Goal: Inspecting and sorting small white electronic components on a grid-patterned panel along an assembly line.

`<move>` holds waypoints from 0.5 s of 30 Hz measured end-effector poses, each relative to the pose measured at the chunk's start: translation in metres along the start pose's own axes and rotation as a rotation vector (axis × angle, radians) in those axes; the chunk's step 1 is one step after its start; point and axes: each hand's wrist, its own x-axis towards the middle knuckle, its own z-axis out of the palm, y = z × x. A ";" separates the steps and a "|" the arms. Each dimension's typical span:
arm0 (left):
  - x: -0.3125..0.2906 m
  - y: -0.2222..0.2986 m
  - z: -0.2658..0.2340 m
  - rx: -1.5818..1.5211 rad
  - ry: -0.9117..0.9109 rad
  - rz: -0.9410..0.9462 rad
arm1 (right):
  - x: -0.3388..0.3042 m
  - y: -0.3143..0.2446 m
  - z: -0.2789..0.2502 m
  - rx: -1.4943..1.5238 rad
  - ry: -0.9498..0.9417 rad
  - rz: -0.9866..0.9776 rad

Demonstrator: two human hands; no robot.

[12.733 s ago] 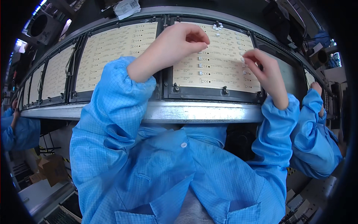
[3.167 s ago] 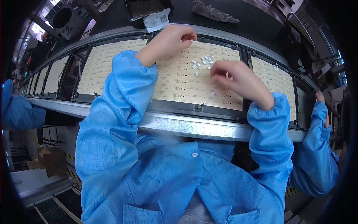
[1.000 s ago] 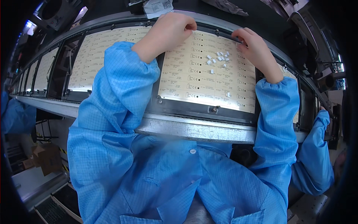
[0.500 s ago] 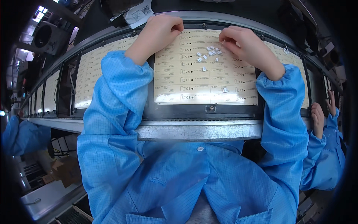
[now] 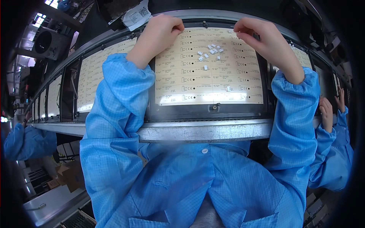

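Right hand: just away from the loose pile; my right hand (image 5: 264, 36) is now at the panel's upper right corner, thumb and forefinger nearly meeting at the top of the right-hand printed column.
Right fingertips: a small white bit shows beside them, but I cannot tell whether I am pinching it or it sits on the board.
Left hand: little changed; my left hand (image 5: 161, 32) keeps its fingers curled at the top of the left-hand column. The tips hide whatever is there, so I cannot tell if they grasp anything.
White connectors: the cluster (image 5: 221, 49) lies loose around the upper middle of the cream panel (image 5: 171, 76), with a single connector (image 5: 205, 68) just in front of it and another connector (image 5: 228, 88) well apart, near the front edge.
Printed rows: below my fingers, the marks in both columns carry no connector that I can see.
Meaning: I judge that the work has shifted from picking at the pile to the top row, with most of the placing undone.
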 end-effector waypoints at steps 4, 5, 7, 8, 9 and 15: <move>0.000 0.007 0.004 0.139 -0.010 0.039 | 0.001 0.000 0.000 0.056 0.024 -0.020; -0.002 0.011 0.004 0.191 0.005 0.064 | 0.001 0.003 0.006 0.033 0.042 -0.007; -0.008 0.022 0.003 0.244 0.021 0.088 | 0.002 0.007 0.011 0.010 0.061 0.004; -0.008 0.034 0.000 0.122 -0.066 0.069 | 0.002 0.009 0.012 -0.014 0.070 -0.021; -0.009 0.043 -0.003 0.005 -0.149 0.040 | 0.003 0.010 0.012 -0.037 0.075 -0.055; -0.012 0.053 -0.002 -0.167 -0.194 0.077 | 0.005 0.025 0.026 -0.026 0.075 0.092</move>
